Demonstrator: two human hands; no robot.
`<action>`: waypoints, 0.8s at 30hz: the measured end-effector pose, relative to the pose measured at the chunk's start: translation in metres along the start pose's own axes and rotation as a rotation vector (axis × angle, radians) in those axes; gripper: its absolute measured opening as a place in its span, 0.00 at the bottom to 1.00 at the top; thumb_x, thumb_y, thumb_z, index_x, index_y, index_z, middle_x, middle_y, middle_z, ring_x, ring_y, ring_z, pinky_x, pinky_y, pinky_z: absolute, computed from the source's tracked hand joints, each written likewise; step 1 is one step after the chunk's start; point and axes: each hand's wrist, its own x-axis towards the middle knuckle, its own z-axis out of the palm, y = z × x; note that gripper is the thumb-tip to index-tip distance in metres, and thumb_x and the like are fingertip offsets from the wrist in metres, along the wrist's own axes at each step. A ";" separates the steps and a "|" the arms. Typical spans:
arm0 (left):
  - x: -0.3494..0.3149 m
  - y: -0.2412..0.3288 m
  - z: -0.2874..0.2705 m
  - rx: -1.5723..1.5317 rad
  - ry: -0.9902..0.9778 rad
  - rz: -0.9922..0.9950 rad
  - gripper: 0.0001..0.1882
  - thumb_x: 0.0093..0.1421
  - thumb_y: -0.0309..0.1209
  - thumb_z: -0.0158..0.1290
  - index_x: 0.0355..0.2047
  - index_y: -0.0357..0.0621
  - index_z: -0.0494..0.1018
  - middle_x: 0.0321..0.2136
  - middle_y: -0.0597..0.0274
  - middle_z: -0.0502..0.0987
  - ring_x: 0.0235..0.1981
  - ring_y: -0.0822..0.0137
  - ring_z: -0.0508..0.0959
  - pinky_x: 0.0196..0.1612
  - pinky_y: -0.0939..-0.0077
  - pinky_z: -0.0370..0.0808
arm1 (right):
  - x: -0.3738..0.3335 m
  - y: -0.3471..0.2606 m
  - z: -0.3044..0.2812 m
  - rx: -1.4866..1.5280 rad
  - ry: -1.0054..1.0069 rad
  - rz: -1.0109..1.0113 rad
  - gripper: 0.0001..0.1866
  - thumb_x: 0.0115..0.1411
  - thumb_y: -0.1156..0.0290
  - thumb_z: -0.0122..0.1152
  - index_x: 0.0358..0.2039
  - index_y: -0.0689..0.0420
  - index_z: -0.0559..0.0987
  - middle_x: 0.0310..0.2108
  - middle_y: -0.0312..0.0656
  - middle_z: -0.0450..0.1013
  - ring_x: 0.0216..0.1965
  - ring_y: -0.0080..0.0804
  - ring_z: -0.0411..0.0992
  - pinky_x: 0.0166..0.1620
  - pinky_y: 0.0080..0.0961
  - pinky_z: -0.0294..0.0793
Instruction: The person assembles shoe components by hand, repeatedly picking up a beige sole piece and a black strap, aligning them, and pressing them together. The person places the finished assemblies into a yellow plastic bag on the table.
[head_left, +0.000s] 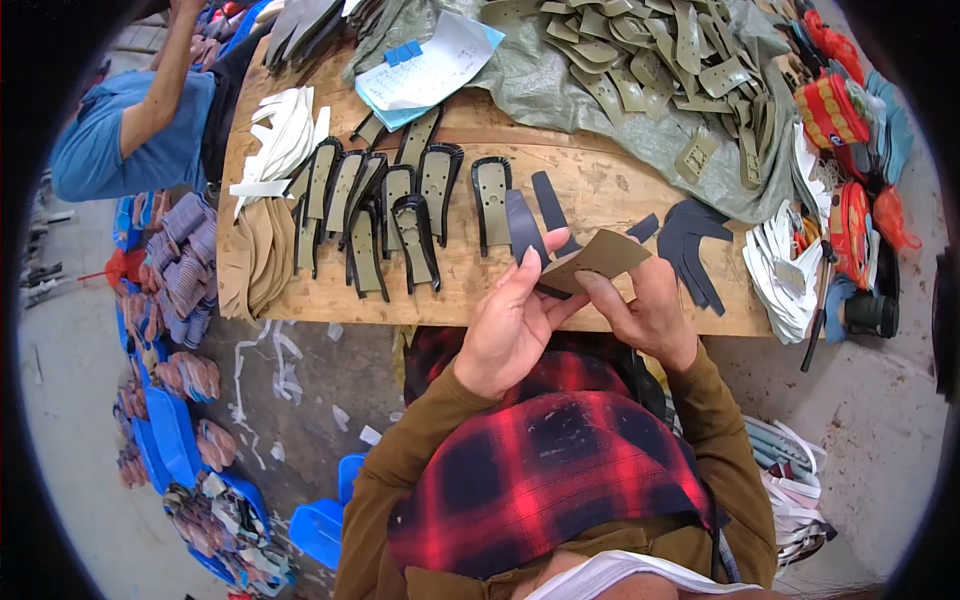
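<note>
Over the table's front edge, my two hands hold an olive insole board [607, 257] at a tilt. My left hand [508, 328], palm up, has its thumb and fingers at the board's left end. With bent fingers my right hand [648, 312] pinches the board's near edge. A dark grey strip [523, 226] rises by my left fingertips; whether it is held or attached to the board I cannot tell. Beyond lies another dark strip [550, 200]. Left of my hands are several olive insole boards with black pleated rims, among them a single one [492, 200] nearest my left hand.
Loose olive boards [640, 60] pile on a grey-green sheet [560, 100] at the back. Dark forked pieces [690, 245] and white pieces [780, 275] lie right, tan pieces [262, 255] left. A paper [440, 65] lies behind. Another person [140, 130] stands far left, above blue bins [170, 430].
</note>
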 end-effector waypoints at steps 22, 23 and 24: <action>-0.026 0.042 0.038 1.667 0.139 0.755 0.06 0.58 0.23 0.58 0.35 0.35 0.75 0.26 0.50 0.78 0.25 0.55 0.80 0.27 0.68 0.74 | -0.022 -0.003 0.012 -0.312 0.061 -0.301 0.19 0.43 0.76 0.63 0.38 0.64 0.73 0.33 0.48 0.72 0.32 0.44 0.75 0.35 0.35 0.77; -0.028 0.040 0.037 1.657 0.136 0.797 0.06 0.57 0.22 0.58 0.36 0.35 0.75 0.27 0.51 0.79 0.25 0.55 0.80 0.28 0.67 0.75 | -0.023 -0.002 0.013 -0.325 0.059 -0.303 0.17 0.44 0.77 0.62 0.38 0.64 0.73 0.33 0.48 0.71 0.31 0.44 0.74 0.35 0.35 0.77; -0.028 0.037 0.035 1.690 0.115 0.807 0.08 0.56 0.19 0.57 0.37 0.36 0.76 0.29 0.51 0.79 0.27 0.56 0.81 0.30 0.68 0.76 | -0.025 -0.002 0.014 -0.324 0.078 -0.288 0.17 0.45 0.78 0.61 0.38 0.64 0.73 0.33 0.48 0.71 0.31 0.43 0.74 0.35 0.34 0.77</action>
